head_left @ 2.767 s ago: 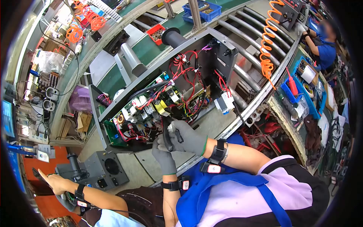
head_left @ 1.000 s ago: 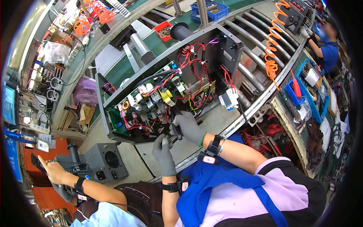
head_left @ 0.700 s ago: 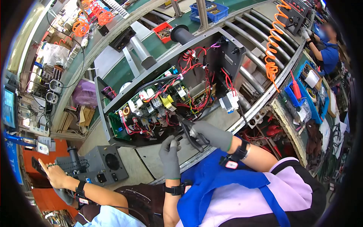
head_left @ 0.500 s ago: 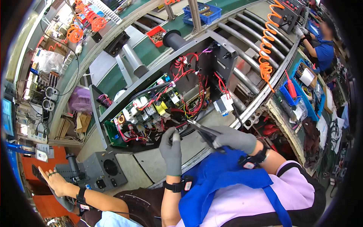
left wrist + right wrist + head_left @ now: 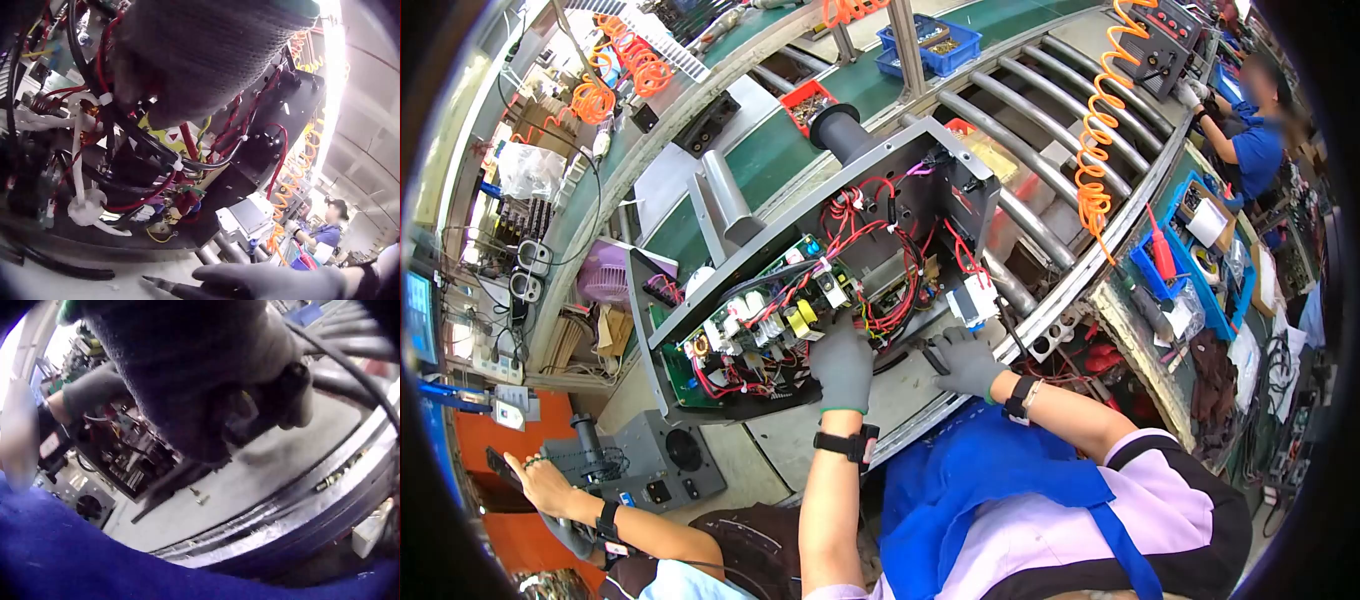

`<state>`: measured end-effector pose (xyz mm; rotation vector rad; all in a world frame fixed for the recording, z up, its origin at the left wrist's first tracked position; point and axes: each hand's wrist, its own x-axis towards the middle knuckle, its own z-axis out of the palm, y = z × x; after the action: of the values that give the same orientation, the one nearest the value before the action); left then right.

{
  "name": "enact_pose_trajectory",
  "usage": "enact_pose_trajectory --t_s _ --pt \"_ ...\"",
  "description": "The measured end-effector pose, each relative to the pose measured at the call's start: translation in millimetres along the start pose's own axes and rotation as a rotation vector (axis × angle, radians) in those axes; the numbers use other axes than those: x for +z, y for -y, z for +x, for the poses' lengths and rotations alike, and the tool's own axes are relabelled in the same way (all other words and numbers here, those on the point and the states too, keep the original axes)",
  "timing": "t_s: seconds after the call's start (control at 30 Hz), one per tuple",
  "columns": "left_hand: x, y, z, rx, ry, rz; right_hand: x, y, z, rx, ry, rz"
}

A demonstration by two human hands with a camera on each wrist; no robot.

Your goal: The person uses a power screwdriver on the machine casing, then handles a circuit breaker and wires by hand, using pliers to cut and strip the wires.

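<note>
An open dark metal chassis (image 5: 750, 250) holds circuit boards and red and black wires (image 5: 890, 300). Into its near side reaches the grey-gloved left hand (image 5: 840, 370), below a yellow component (image 5: 801, 318); its fingertips are hidden. In the left wrist view the left glove (image 5: 206, 56) covers part of the wiring. To its right, beside the chassis's near edge, the gloved right hand (image 5: 968, 365) is low over the work surface, gripping a dark-handled tool (image 5: 935, 359), mostly hidden by the fingers. The right glove (image 5: 181, 369) looks dark in the right wrist view.
A white block (image 5: 973, 301) hangs on wires at the chassis's right end, near metal rollers (image 5: 1030, 160). Another person's hand (image 5: 545, 487) holds a phone at left, beside a grey unit (image 5: 665, 450). Orange coiled hose (image 5: 1095, 150) hangs at right.
The left hand has moved up into the chassis wiring. The right hand has brought the tool from over the apron up to the work surface. The chassis sits slightly lower and further left in view.
</note>
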<state>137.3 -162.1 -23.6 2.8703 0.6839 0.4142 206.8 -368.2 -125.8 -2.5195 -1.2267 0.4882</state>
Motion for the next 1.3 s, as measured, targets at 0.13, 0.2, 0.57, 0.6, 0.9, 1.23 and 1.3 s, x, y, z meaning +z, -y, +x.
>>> enact_pose_trajectory --t_s 0.13,0.2,0.57,0.6,0.9,1.23,1.3 --pt "-6.2 -5.5 -22.6 -0.179 0.127 -0.010 -23.3 19.2 -5.1 -0.086 -0.066 0.303" --pt "-14.7 -22.3 -30.9 -0.157 0.198 -0.025 -48.7 35.1 -6.3 -0.102 -0.086 0.506" --pt "-2.8 -6.9 -51.3 -0.076 0.032 -0.291 -83.0 63.1 -3.9 -0.053 -0.013 1.057" --pt "-7.4 0.3 -59.9 0.011 0.044 -0.341 -73.7 60.5 -0.6 -0.046 0.002 1.042" --pt "-97.4 -3.8 -120.9 0.079 -0.003 -0.707 -119.1 128.2 -31.7 -0.479 0.247 1.379" --pt "85.1 78.7 -136.4 -0.249 0.027 -0.186 -131.2 68.5 -48.4 0.140 -0.193 1.779" --pt "98.6 78.9 -131.6 -0.310 0.235 -0.041 -142.5 81.6 -44.9 0.095 -0.215 1.790"
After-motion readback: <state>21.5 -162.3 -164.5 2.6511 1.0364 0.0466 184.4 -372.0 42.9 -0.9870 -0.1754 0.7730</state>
